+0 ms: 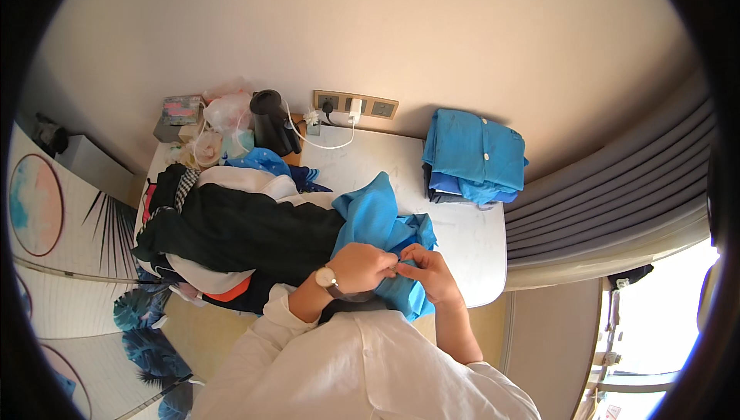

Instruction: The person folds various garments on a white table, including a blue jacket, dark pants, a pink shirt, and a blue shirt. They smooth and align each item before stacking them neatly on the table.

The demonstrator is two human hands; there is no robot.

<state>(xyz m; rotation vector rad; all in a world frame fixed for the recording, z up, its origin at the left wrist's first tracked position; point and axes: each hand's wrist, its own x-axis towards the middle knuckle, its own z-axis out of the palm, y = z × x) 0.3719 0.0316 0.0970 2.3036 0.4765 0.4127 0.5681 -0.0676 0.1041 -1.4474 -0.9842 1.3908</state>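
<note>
A bright blue cloth garment [370, 206] lies partly bunched at the table's front, one end hanging over the edge toward my body. My left hand [359, 268], with a watch on its wrist, pinches the garment between thumb and fingers. Close beside it, my right hand [429, 272] pinches the same part of the cloth, and the two sets of fingertips nearly touch. Something small sits between them, too hidden to name. Left of the blue garment is a heap of clothes with a black garment [260, 229] on top.
Folded blue clothes [483, 151] are stacked at the back right of the white table [474, 246]. A black electric kettle [272, 122], plastic bags [228, 111] and a tissue box [181, 111] stand back left. A white cable [324, 146] runs from the wall sockets [383, 109]. A grey curtain [607, 189] hangs right.
</note>
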